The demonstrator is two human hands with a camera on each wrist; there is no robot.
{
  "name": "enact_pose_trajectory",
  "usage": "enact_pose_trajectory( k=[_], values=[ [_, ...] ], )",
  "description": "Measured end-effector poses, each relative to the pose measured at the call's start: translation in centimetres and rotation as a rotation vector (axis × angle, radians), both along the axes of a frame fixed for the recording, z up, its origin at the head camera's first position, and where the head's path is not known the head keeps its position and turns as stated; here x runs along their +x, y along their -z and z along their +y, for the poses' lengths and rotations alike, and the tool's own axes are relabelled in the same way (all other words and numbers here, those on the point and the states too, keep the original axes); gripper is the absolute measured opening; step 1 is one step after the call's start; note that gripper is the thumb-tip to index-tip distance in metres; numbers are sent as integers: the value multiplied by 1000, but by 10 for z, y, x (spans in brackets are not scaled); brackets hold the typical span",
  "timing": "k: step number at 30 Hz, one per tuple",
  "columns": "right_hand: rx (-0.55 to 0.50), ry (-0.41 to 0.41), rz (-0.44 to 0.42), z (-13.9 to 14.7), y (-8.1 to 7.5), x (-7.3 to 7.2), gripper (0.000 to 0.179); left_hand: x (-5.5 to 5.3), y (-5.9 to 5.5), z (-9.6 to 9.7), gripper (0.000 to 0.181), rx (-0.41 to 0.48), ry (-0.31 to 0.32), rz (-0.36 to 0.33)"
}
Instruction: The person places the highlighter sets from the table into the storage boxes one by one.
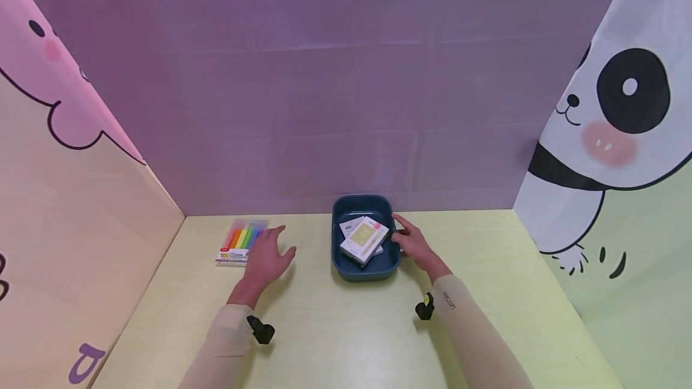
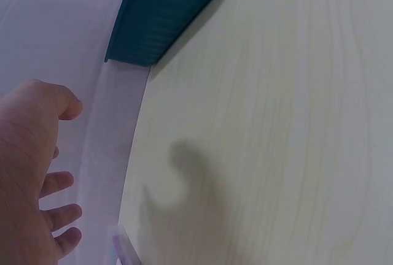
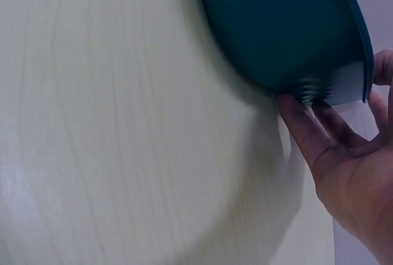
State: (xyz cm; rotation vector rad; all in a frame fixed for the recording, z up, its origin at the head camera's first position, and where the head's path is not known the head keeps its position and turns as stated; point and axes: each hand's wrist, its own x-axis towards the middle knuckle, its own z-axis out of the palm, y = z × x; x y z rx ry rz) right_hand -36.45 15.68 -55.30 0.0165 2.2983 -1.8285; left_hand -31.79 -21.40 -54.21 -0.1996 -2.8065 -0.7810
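Note:
A dark teal plastic basin (image 1: 363,276) stands on the table near the back wall. Inside lie two small white boxes, the top box (image 1: 364,239) with a pale yellow square on its face, crossed over the lower box (image 1: 351,225). My right hand (image 1: 413,242) grips the basin's right side, thumb at the rim and fingers against the outer wall in the right wrist view. To the left lies a clear pack of colored markers (image 1: 238,245). My left hand (image 1: 266,260) overlaps the pack's right edge, fingers relaxed and thumb spread, holding nothing.
Behind the pale wooden table (image 1: 346,329) rises a purple wall (image 1: 346,107). A pink cartoon panel (image 1: 70,167) flanks the left side, and a panda panel (image 1: 611,137) the right. Each sleeve carries a small black device at the wrist.

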Motion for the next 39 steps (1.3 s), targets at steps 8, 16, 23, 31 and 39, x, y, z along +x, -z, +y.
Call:
enact_pose_trajectory(
  k=[8,16,23,31,39],
  values=[
    [-13,1,-3,0,1,-1,66,0,3,-10,60,-6,-1,29],
    [-10,16,-1,6,0,-1,66,-3,6,-13,60,-6,-4,23],
    [-20,5,7,3,-10,5,65,-5,10,-25,58,-20,-22,18],
    [-13,21,29,2,0,0,63,2,6,-37,60,-50,-26,21],
    [-1,31,13,-2,0,0,65,3,9,-47,61,-52,-28,59]
  ],
)
